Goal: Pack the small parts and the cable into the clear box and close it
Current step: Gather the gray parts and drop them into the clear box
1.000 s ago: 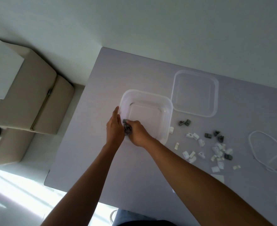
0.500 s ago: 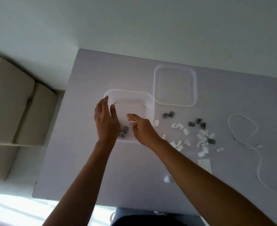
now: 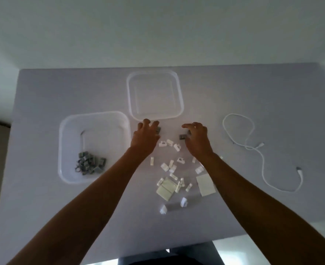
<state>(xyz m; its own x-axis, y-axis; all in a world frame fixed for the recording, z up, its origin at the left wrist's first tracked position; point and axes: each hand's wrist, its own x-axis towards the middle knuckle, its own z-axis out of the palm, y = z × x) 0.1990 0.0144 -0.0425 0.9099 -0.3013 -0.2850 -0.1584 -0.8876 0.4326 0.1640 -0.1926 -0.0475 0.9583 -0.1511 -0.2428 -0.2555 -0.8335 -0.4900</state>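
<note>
Both hands have been withdrawn from the clear box (image 3: 93, 146), which is left at table left with grey parts (image 3: 90, 163) inside, lid (image 3: 155, 95) beyond it. The left hand (image 3: 145, 137) and right hand (image 3: 196, 139) are curled palm-down over grey clips (image 3: 182, 136); whether anything is pinched cannot be told. No writing is legible; the cable (image 3: 253, 148) lies far right.

Your left hand (image 3: 145, 136) and right hand (image 3: 196, 139) reach over the desk (image 3: 253, 92), fingers curled at grey parts (image 3: 182, 136); whether either grip has closed is unclear. The clear box (image 3: 93, 119) holds a grey pile (image 3: 90, 163). Its lid (image 3: 155, 75) lies apart. White parts (image 3: 172, 165) are scattered between your forearms; the cable (image 3: 253, 148) lies at right.
</note>
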